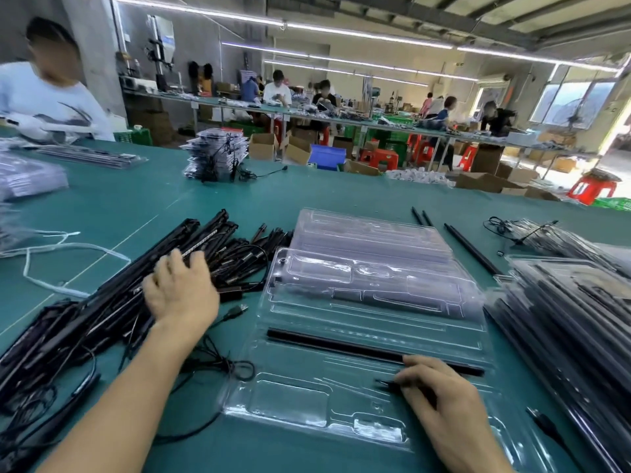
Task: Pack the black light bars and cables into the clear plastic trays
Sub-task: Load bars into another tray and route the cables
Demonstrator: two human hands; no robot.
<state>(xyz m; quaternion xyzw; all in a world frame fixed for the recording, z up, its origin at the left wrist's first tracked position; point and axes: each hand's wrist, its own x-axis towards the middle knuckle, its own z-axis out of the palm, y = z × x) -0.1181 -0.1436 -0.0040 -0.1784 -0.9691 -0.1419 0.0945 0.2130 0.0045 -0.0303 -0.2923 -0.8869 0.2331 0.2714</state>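
light bar point(358, 349) sits in the front clear tray point(290, 401), lower centre of frame. long axis left to right, right end dipping toward the bottom edge beside my right hand point(440, 397). that hand pinches a thin black piece point(386, 383) just below the bar. left hand point(181, 288) curls into the loose pile point(102, 319) at left; grip unclear. risk, my guess: tangled cables point(218, 367) snag and drag neighbours, or shove the light tray.

On the tabletop point(211, 199) before me lies a tray point(293, 401) with one light bar point(341, 347) in it. The pile of bars and cables point(85, 319) lies left of it, empty trays point(368, 233) behind, filled trays point(563, 322) right.
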